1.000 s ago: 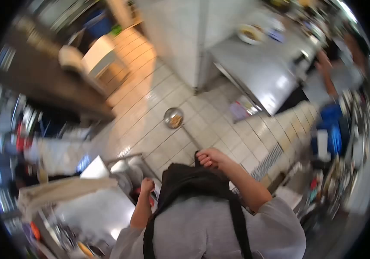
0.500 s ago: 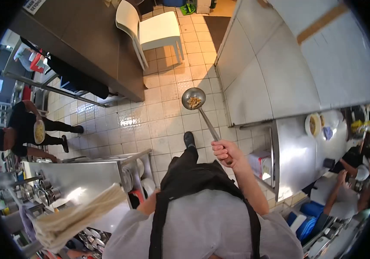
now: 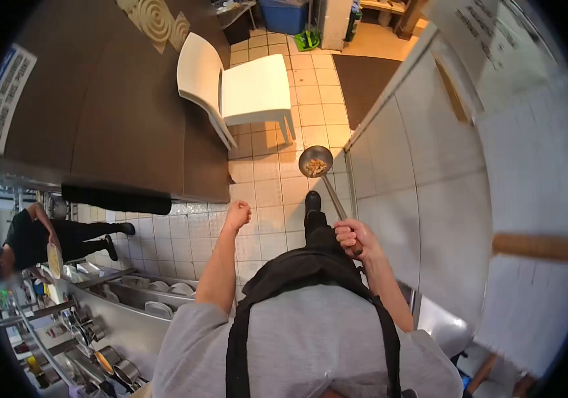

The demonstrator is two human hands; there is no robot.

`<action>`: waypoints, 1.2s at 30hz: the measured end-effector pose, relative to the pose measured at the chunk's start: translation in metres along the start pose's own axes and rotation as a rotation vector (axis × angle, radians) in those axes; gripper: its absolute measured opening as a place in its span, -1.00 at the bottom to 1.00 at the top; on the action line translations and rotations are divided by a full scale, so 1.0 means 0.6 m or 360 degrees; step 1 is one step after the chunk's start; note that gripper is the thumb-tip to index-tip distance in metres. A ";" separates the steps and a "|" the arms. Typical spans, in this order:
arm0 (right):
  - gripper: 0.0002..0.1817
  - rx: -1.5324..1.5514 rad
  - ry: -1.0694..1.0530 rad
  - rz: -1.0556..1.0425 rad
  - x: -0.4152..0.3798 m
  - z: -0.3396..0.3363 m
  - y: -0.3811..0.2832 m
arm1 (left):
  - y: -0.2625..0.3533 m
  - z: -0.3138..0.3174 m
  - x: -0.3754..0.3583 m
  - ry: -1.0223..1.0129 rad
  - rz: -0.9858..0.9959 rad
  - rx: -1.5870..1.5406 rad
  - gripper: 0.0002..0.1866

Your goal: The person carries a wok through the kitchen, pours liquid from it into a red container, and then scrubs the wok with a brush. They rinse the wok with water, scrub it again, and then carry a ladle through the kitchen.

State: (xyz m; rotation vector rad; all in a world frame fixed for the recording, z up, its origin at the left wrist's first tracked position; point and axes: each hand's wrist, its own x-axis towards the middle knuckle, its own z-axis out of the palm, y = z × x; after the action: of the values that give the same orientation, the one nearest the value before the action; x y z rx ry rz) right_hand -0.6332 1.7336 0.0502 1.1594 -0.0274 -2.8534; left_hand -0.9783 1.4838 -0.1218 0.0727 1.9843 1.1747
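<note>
My right hand is wrapped round the handle of a long metal ladle, held out in front of me. In the ladle's bowl lies a small heap of browned food pieces. My left hand is raised ahead of my body on the left, its fingers curled into a loose fist with nothing showing in it. Tiled floor lies beneath both hands, and my black shoe shows just below the ladle bowl.
A white chair stands ahead against a dark brown counter. Pale wall panels run along my right. Behind on the left is a steel counter with plates. Another person holds a dish there. A blue bin stands farther ahead.
I have moved forward: the chair and brown counter are nearer, and the steel tables have slipped back. My left hand has swung into view. The ladle stays in my right hand.
</note>
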 end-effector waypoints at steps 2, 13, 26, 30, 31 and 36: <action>-0.77 -0.0019 0.0007 0.0012 0.049 0.036 -0.098 | -0.012 0.000 0.035 -0.0004 -0.0030 0.0164 -0.82; -0.91 -0.0293 -0.0072 -0.0052 0.298 0.400 -0.552 | -0.149 -0.033 0.014 -0.0501 -0.0313 0.1433 -0.84; -0.88 -0.0136 -0.0245 0.0247 0.651 0.761 -0.873 | 0.415 -0.067 0.512 0.0593 -0.0363 -0.0763 -0.90; -0.87 -0.0130 -0.0339 0.0446 0.814 0.870 -1.011 | 0.582 -0.122 0.555 0.0792 -0.0210 -0.0084 -0.81; -0.87 -0.0099 -0.0382 0.0513 0.864 0.907 -1.053 | 0.608 -0.129 0.557 0.0934 -0.0225 -0.0160 -0.81; -0.89 -0.0348 -0.0638 0.0497 1.062 1.183 -1.244 | 0.617 -0.137 0.531 0.1354 -0.0461 -0.0589 -0.90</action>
State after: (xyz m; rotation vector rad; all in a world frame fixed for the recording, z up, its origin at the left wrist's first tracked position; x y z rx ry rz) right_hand -1.6213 2.4329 0.0857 0.4833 0.0760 -2.6717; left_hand -1.3690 1.7693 -0.0173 -1.0194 2.3030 1.4922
